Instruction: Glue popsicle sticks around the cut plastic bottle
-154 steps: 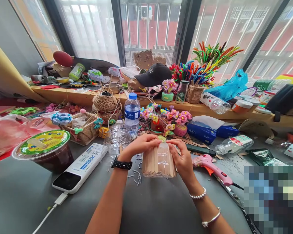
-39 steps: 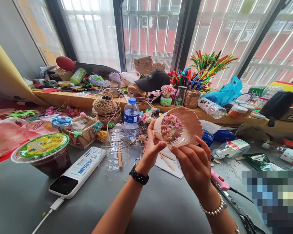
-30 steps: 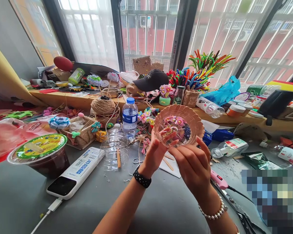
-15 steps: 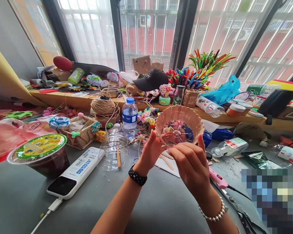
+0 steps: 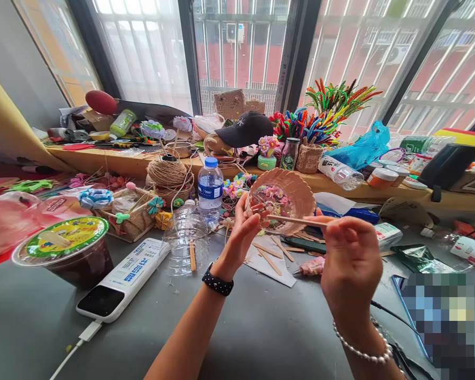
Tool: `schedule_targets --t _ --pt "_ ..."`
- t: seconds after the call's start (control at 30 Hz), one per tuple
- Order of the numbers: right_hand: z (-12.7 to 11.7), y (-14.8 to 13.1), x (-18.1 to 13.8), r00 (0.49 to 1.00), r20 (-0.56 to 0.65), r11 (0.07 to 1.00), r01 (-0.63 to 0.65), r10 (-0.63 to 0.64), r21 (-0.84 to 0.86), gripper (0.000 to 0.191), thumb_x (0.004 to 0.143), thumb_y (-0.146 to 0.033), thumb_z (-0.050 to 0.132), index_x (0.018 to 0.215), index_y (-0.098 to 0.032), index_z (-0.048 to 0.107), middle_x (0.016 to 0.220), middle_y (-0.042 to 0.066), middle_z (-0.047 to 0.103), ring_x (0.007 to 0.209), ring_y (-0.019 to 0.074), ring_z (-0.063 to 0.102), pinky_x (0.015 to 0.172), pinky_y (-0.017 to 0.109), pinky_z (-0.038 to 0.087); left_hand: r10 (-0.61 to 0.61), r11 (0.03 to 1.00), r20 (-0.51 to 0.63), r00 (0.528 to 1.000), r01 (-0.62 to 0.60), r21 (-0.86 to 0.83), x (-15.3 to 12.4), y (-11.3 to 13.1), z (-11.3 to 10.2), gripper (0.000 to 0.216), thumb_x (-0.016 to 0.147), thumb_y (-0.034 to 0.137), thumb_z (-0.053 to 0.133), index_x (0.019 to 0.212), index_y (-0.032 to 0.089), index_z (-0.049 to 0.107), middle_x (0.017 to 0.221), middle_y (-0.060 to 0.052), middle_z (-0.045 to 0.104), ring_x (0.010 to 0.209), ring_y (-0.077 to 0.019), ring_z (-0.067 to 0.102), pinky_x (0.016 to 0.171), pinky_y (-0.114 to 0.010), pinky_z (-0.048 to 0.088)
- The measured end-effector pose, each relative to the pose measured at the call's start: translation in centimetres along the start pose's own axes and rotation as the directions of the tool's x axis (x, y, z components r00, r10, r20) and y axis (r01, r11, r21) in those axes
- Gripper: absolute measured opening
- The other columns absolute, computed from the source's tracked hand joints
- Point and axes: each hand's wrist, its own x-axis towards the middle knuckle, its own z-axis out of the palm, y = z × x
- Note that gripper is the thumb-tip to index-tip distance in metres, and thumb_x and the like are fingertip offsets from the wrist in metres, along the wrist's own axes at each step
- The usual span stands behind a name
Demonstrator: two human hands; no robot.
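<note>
My left hand (image 5: 239, 237) is closed on the left side of a round bowl (image 5: 291, 182) and holds it tilted above the table. Flat brownish craft sticks with rounded ends line the bowl's wall, and its bottom is clear plastic. In my right hand (image 5: 352, 250) a thin wooden craft stick (image 5: 295, 219) is pinched, pointing left across the bowl's front near my left fingers. Whether the stick touches the bowl I cannot tell. Below the bowl, loose craft sticks (image 5: 269, 258) lie on white paper (image 5: 261, 272). A pink glue gun (image 5: 312, 266) is partly hidden behind my right hand.
On the left stand a lidded cup (image 5: 77, 264) and a charging phone (image 5: 103, 303) with a white power bank. A cut clear bottle (image 5: 182, 237) and a water bottle (image 5: 210, 192) are behind my left arm. Craft supplies crowd the windowsill (image 5: 237, 171).
My right hand has moved right, away from the bowl's rim, and a craft stick now shows in it. The bowl has shifted slightly left and tilted, still in my left hand.
</note>
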Motion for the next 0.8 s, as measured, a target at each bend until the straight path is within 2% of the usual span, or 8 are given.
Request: schedule_targets --t 0.07,0.17,0.37,0.43,0.5,0.63,0.73,0.8 --pt "-0.6 0.3 0.8 0.98 -0.111 0.977 -0.147 0.165 0.154 0.006 0.077 -0.024 0.052 0.082 -0.02 0.049 0.077 -0.001 0.061 0.08 0.015 0.061 0.082 0.041 0.047 0.006 1.0 -0.002 1.0 -0.006 0.009 0.1 -0.1 -0.2 0.084 0.063 0.036 0.066 0.132 0.024 0.019 0.114 -0.008 0.05 0.108 -0.0266 0.047 0.093 -0.042 0.033" --pt "-1.8 0.9 2.1 0.912 -0.178 0.898 -0.302 0.371 0.321 0.012 0.074 -0.027 0.057 0.082 -0.02 0.05 0.076 -0.003 0.059 0.076 0.0121 0.062 0.079 0.037 0.05 0.015 1.0 0.013 1.0 -0.015 0.016 0.3 -0.1 -0.5 0.087 0.062 0.036 0.067 0.132 0.024 0.018 0.114 -0.009 0.048 0.11 -0.0274 0.045 0.093 -0.042 0.033" --pt "-3.0 2.5 2.8 0.781 -0.222 0.79 -0.484 0.584 0.376 0.023 0.069 -0.021 0.061 0.087 -0.019 0.047 0.075 -0.003 0.059 0.077 0.01 0.061 0.075 0.028 0.052 0.005 0.998 0.063 0.998 -0.008 0.059 0.4 -0.1 -0.8 0.092 0.059 0.037 0.069 0.132 0.026 0.015 0.119 -0.009 0.044 0.113 -0.0283 0.042 0.093 -0.041 0.033" --pt "-3.1 3.0 2.8 0.737 -0.186 0.735 -0.546 0.65 0.403 0.023 0.067 -0.019 0.061 0.085 -0.019 0.046 0.072 -0.004 0.059 0.074 0.0087 0.061 0.07 0.024 0.052 0.002 0.998 0.066 0.998 -0.006 0.069 0.4 -0.2 -0.9 0.092 0.059 0.038 0.069 0.132 0.026 0.014 0.119 -0.009 0.043 0.113 -0.0284 0.041 0.093 -0.041 0.032" --pt "-3.1 3.3 2.7 0.703 -0.151 0.689 -0.591 0.695 0.419 0.021 0.066 -0.018 0.061 0.082 -0.019 0.048 0.067 -0.006 0.056 0.06 0.0039 0.056 0.057 0.016 0.049 0.003 0.998 0.081 0.997 -0.009 0.069 0.5 -0.4 -1.1 0.091 0.06 0.038 0.068 0.133 0.026 0.014 0.12 -0.009 0.042 0.113 -0.0278 0.041 0.094 -0.041 0.031" --pt "-2.7 3.6 2.5 0.682 -0.058 0.653 -0.666 0.729 0.362 0.021 0.066 -0.03 0.064 0.079 -0.018 0.054 0.064 -0.005 0.054 0.044 0.0013 0.038 0.036 0.013 0.033 0.012 0.997 0.143 0.99 -0.022 0.072 0.5 -0.4 -1.5 0.089 0.062 0.038 0.067 0.132 0.026 0.013 0.12 -0.009 0.041 0.114 -0.028 0.04 0.096 -0.043 0.03" --pt "-2.2 3.5 2.1 0.659 0.164 0.631 -0.751 0.734 0.192 0.046 0.066 -0.058 0.053 0.093 -0.021 0.055 0.077 0.0 0.058 0.049 0.0058 0.042 0.038 0.018 0.033 0.018 0.995 0.206 0.978 -0.037 0.089 0.6 -0.2 -1.7 0.09 0.061 0.038 0.068 0.131 0.026 0.013 0.122 -0.01 0.039 0.115 -0.0289 0.038 0.097 -0.045 0.028" --pt "-1.8 3.3 1.8 0.643 0.298 0.651 -0.754 0.706 0.086 0.061 0.065 -0.067 0.045 0.108 -0.024 0.051 0.088 0.001 0.059 0.056 0.0092 0.045 0.043 0.022 0.035 0.019 0.992 0.235 0.972 -0.048 0.116 0.6 0.1 -1.7 0.092 0.06 0.038 0.069 0.131 0.027 0.013 0.124 -0.011 0.037 0.116 -0.0293 0.037 0.098 -0.046 0.028"
